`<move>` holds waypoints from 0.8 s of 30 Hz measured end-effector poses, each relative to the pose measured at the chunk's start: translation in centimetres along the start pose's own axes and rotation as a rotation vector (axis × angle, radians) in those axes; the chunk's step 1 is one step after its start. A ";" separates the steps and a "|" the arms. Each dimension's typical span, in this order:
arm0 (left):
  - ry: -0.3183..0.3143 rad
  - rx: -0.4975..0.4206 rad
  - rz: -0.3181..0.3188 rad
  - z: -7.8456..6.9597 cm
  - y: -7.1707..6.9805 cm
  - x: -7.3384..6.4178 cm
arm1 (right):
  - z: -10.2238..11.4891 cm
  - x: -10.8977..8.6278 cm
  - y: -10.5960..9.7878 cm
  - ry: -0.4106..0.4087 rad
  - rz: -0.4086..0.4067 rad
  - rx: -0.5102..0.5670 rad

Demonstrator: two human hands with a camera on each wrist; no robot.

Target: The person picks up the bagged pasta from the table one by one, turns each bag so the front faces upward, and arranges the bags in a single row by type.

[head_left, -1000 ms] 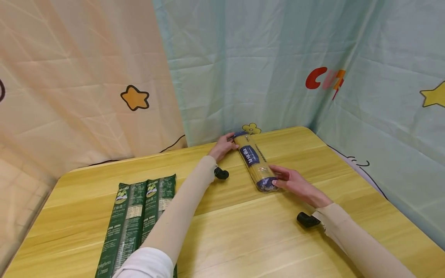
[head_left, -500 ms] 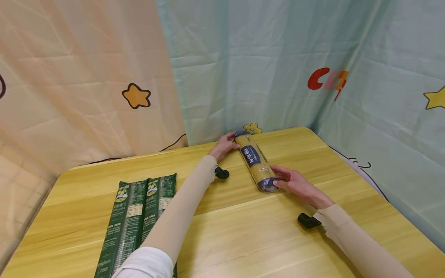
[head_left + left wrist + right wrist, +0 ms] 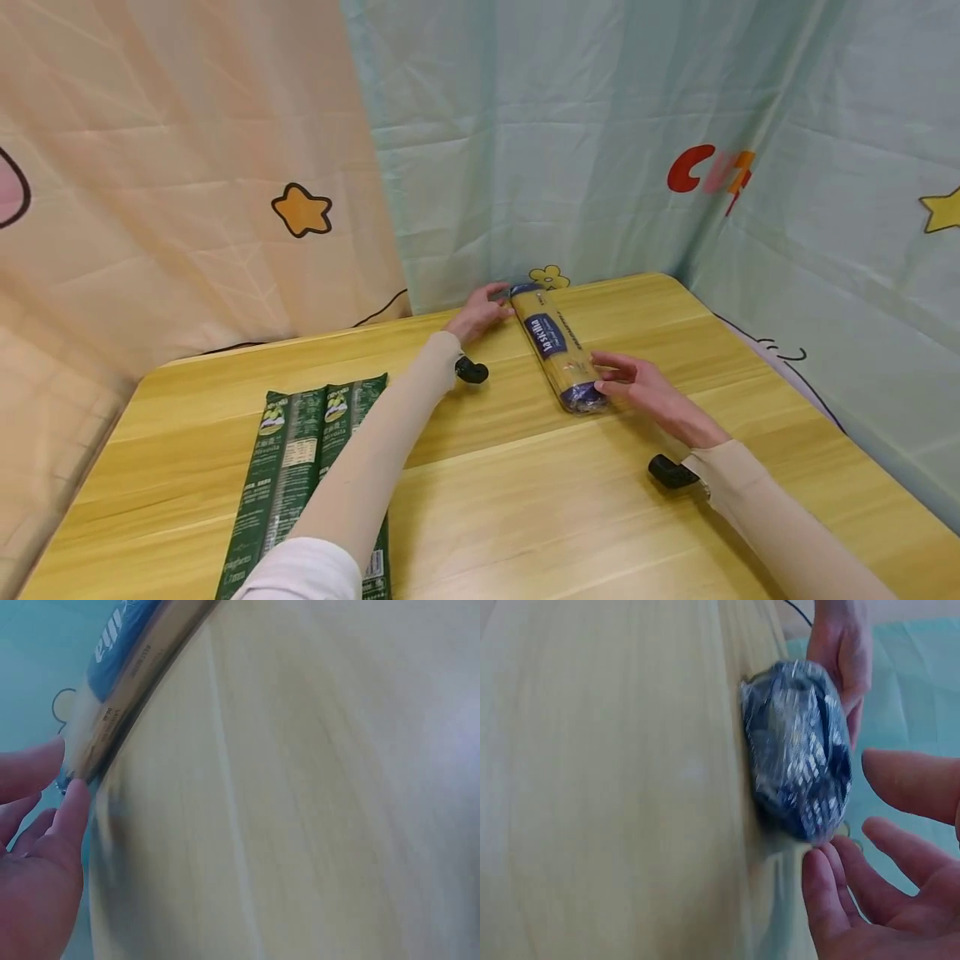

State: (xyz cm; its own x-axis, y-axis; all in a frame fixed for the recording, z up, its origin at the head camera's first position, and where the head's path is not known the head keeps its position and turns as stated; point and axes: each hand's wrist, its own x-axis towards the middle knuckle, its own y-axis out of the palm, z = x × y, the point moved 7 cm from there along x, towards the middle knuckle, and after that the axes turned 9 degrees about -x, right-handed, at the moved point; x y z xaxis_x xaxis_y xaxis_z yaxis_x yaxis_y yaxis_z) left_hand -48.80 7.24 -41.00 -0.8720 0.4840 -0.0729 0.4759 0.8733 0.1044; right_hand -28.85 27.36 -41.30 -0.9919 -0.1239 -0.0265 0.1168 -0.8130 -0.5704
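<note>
A clear packet of spaghetti [image 3: 555, 342] with a dark blue label and blue ends lies on the wooden table, slanting from the back edge toward me. My left hand [image 3: 480, 313] is at its far end, fingers and thumb spread; in the left wrist view the fingertips [image 3: 75, 787] are close to that end, and I cannot tell whether they touch. At the near end my right hand [image 3: 648, 392] has its fingers loosely extended. In the right wrist view its thumb [image 3: 907, 780] stands apart from the crinkled blue end [image 3: 799, 750], while other fingertips are at its side.
Two long green spaghetti packets [image 3: 288, 467] lie side by side at the left of the table [image 3: 510, 500], partly hidden by my left forearm. Patterned curtains [image 3: 480, 150] hang behind the table and along its right side.
Both hands have loosened from the packet: my left hand has drawn slightly left, and my right thumb has come off the near end. The packet stays in place; the view shifts a little.
</note>
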 end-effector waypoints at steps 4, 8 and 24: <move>0.017 0.117 0.053 -1.1 -0.3 -1.3 | 1.5 -0.2 0.0 -0.046 -0.062 -0.019; 0.036 0.246 0.109 -2.3 -0.8 -2.7 | 3.5 -0.5 1.0 -0.085 -0.090 -0.002; 0.014 0.454 0.233 -5.4 -5.1 -8.4 | 9.5 -2.0 9.9 -0.219 0.129 0.132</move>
State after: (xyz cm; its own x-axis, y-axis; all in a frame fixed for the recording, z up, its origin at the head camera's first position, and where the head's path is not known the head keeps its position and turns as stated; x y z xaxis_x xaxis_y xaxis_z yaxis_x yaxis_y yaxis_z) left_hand -44.54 -1.57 -35.52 -0.7370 0.6704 -0.0857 0.6566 0.6802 -0.3258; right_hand -25.20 14.10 -39.09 -0.9359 -0.3392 0.0946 0.2607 -0.8480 -0.4615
